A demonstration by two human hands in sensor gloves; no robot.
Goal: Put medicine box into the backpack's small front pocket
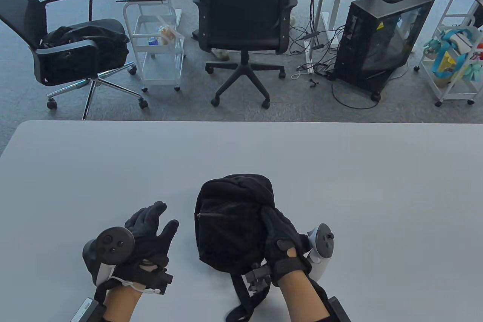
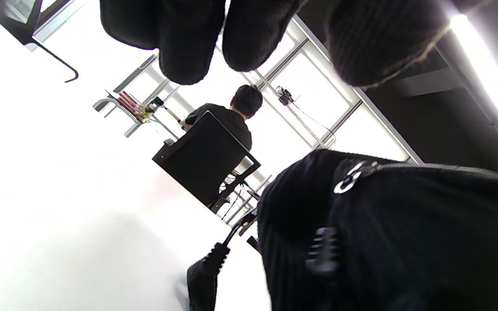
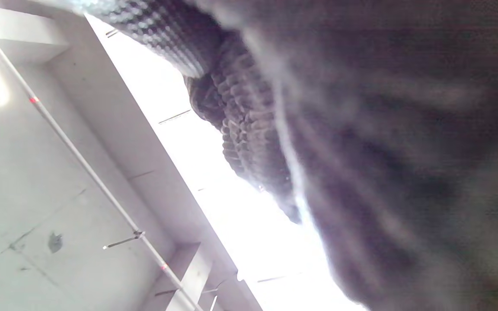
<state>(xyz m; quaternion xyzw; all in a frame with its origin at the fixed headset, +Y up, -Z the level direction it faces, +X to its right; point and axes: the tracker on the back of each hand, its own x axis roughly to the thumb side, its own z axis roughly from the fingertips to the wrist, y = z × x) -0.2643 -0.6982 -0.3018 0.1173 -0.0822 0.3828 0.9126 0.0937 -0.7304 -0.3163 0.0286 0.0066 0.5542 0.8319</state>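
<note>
- Backpack, black, sits on the grey table near its front edge; a zipper line runs across its upper front and looks closed; straps trail toward the table's near edge.
- Medicine box: not visible in any view, so its place cannot be told.
- Right hand rests on the backpack's right side, fingers laid over the fabric; the right wrist view shows only blurred dark cloth.
- Left hand hovers just left of the backpack, apart from it, fingers spread and holding nothing.
- Zipper pulls show close in the left wrist view.
</note>
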